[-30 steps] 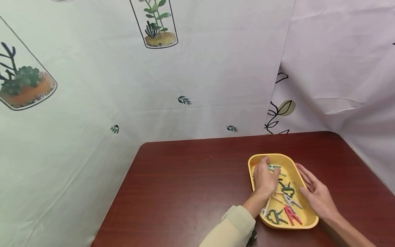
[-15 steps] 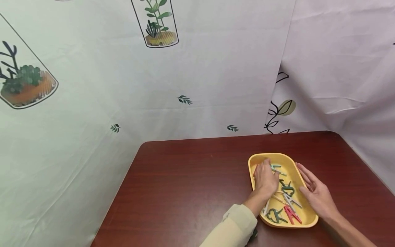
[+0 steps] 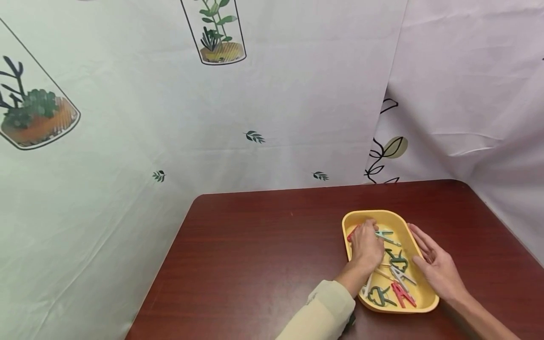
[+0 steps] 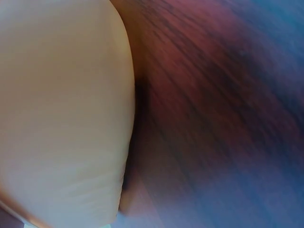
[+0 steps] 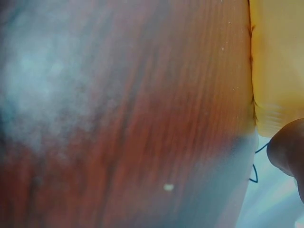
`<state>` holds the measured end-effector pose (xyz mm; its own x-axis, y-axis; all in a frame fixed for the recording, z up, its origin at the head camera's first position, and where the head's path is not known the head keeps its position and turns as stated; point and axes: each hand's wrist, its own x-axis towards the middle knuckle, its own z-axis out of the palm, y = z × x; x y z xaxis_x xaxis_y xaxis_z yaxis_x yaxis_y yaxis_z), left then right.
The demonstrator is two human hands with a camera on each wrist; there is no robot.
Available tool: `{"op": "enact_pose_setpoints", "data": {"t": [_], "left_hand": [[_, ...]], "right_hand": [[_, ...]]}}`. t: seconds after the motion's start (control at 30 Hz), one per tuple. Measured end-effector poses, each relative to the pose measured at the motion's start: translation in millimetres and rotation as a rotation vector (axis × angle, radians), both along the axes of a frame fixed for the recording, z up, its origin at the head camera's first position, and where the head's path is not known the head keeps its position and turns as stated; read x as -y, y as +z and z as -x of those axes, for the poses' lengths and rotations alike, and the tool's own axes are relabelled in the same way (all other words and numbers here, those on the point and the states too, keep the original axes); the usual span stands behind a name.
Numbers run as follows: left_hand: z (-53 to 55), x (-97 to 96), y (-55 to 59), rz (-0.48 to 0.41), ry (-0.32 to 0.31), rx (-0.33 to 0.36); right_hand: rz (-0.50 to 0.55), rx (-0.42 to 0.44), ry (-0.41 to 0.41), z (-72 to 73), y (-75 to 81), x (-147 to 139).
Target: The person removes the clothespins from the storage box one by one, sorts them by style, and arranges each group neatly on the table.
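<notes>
A yellow plastic tray on the right of the table holds several clothespins and clips. My left hand reaches down into its far left part, fingers bent and fingertips beside a light teal clothespin; whether they pinch anything I cannot tell. A red clothespin peeks out left of these fingers. My right hand holds the tray's right side, thumb over the rim and fingers along the outer wall. Nearer me lie a pink-red clothespin, a grey-white one and green clips.
The dark red-brown wooden table extends to the left and behind the tray. A pale printed curtain hangs behind the table. A cream sleeve covers most of the left wrist view. The tray's outer wall shows in the right wrist view.
My left hand has sunk slightly lower into the tray, its fingers drawing closer together. The teal clothespin has shifted a little right and nearer me. My right hand stays at the rim.
</notes>
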<state>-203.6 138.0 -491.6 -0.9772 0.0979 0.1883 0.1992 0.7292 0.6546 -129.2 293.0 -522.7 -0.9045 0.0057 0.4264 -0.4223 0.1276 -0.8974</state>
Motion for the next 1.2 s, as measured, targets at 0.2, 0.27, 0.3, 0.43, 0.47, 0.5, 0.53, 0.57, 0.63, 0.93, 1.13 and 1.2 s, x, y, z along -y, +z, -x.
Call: {"op": "enact_pose_setpoints", "data": {"t": [0.2,0.27,0.3,0.43,0.47,0.5,0.53,0.57,0.63,0.93,1.13,1.2], "left_hand": [[1.3,0.5,-2.8,0.044,-0.030,-0.039],[1.8,0.4,-3.3,0.041,-0.038,-0.035],[1.9,0.5,-3.5,0.038,-0.041,-0.031],[2.5,1.4,-3.1,0.039,-0.052,-0.026],[2.5,1.9,-2.5,0.043,-0.054,-0.026],[3.1,2.0,-2.5,0.046,-0.056,-0.029],[3.6,2.4,-2.3,0.050,-0.058,-0.033],[4.3,2.5,-2.5,0.052,-0.059,-0.035],[5.9,2.6,-3.1,0.057,-0.059,-0.045],[10.0,3.4,-4.4,0.114,-0.056,-0.063],[7.8,4.4,-1.1,0.117,-0.087,-0.046],[7.6,4.3,-1.0,0.105,-0.100,-0.040]], "right_hand": [[-0.005,-0.009,-0.002,0.6,0.2,0.5],[-0.001,-0.011,0.002,0.8,0.2,0.1],[0.002,-0.012,0.005,0.9,0.3,-0.2],[0.003,-0.012,0.007,0.9,0.1,-0.9],[0.000,-0.010,0.006,0.7,0.0,-1.0],[-0.002,-0.008,0.004,0.6,-0.1,-1.1],[-0.005,-0.005,0.002,0.5,-0.3,-1.1],[-0.009,-0.004,0.000,0.4,-0.6,-1.1],[-0.007,-0.002,0.001,0.4,-1.1,-1.2],[0.041,-0.014,0.035,2.5,-1.0,-1.0],[0.054,-0.021,0.042,2.6,-0.7,-1.2],[0.051,-0.023,0.038,2.6,-1.2,-1.5]]}}
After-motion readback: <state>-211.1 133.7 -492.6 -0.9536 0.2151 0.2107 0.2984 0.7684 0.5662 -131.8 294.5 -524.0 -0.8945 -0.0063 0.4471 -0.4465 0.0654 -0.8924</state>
